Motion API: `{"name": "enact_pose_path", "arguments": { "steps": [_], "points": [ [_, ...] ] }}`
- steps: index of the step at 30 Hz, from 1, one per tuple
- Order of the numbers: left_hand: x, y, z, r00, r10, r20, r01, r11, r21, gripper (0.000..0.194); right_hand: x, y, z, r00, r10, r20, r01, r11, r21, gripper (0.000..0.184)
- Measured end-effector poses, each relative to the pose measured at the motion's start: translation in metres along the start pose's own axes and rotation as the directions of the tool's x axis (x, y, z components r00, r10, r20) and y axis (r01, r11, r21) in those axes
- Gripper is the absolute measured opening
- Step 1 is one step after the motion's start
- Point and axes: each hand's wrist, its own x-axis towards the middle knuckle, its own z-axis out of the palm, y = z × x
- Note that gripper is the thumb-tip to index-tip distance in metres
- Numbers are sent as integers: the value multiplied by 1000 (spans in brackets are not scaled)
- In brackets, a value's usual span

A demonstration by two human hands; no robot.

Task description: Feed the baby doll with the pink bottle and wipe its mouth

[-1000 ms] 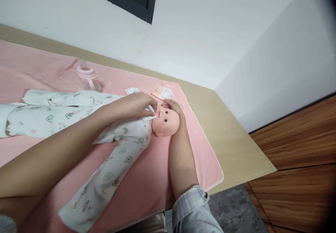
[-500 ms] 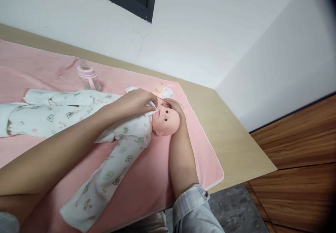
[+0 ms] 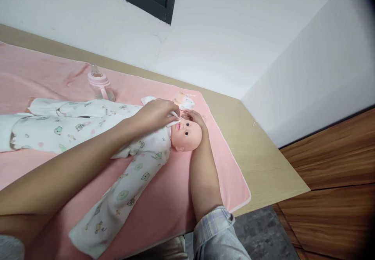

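A baby doll (image 3: 187, 139) with a bald head lies on its back, dressed in a white outfit printed with small green animals. My left hand (image 3: 162, 112) pinches a folded white cloth (image 3: 173, 122), its edge against the doll's mouth. Around the far side of the doll's head curls my right hand (image 3: 195, 117), steadying it; that forearm runs past the crown, and part of the palm is hidden by the head. Beneath the doll a pink blanket (image 3: 178, 189) is spread.
A baby bottle (image 3: 101, 84) with a pink lid and handle stands on the blanket beyond the doll's body. Past the head lies a small white and peach patterned item (image 3: 184, 101). The wooden table (image 3: 263, 166) meets a white wall (image 3: 205, 49) at the back.
My left hand has shifted slightly right with the white cloth, which now sits higher on the doll's mouth. My right hand stays at the head.
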Motion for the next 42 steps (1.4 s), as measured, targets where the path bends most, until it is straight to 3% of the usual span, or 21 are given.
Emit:
{"name": "enact_pose_path", "arguments": {
  "steps": [8,13,20,34,42],
  "points": [
    [-1,-2,-7,999,43,-31,-46,994,-104,23,-2,0,0,999,-40,-15,40,999,-18,5],
    [-4,3,-13,994,93,52,-79,970,-229,21,-3,1,1,1000,-24,1,24,1000,-18,9],
    [-4,6,-7,985,103,139,-70,972,-224,20,-3,2,-1,1000,-15,15,15,1000,7,8],
    [-2,8,-2,999,6,35,1,984,-176,19,6,8,-3,999,-45,-22,45,999,15,3],
    [-1,8,3,998,-42,-46,32,981,-191,21,13,12,-6,998,-55,31,55,998,13,6]
  ]
}}
